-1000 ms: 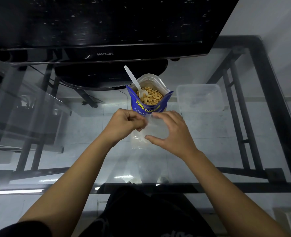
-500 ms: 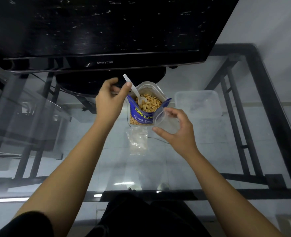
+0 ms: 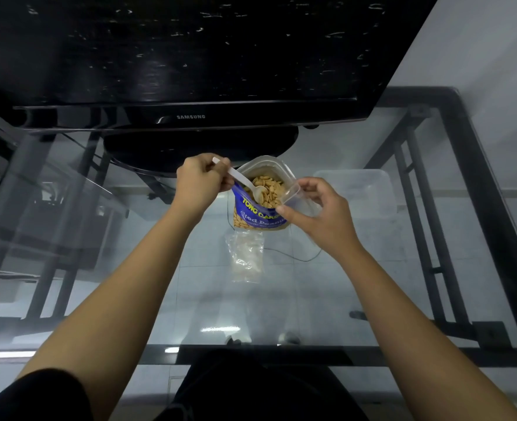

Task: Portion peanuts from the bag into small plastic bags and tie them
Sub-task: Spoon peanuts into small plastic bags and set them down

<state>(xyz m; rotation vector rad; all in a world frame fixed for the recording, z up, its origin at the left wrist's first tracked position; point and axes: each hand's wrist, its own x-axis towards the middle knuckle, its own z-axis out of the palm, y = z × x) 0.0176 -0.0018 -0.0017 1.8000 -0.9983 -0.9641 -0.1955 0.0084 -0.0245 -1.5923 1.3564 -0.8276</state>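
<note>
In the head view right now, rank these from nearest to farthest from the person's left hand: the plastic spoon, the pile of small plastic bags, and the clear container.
1. plastic spoon: gripped in the left hand.
2. pile of small plastic bags: on the glass, below the peanut bag.
3. clear container: far right, beyond the right hand.

Glass bench (image 3: pixel 357 287), black frame. On it: TV (image 3: pixel 190 56) on its stand at back, open peanut bag (image 3: pixel 258 212) upright, clear bags (image 3: pixel 246 256) just in front, clear tub (image 3: pixel 360 186) to the right.
</note>
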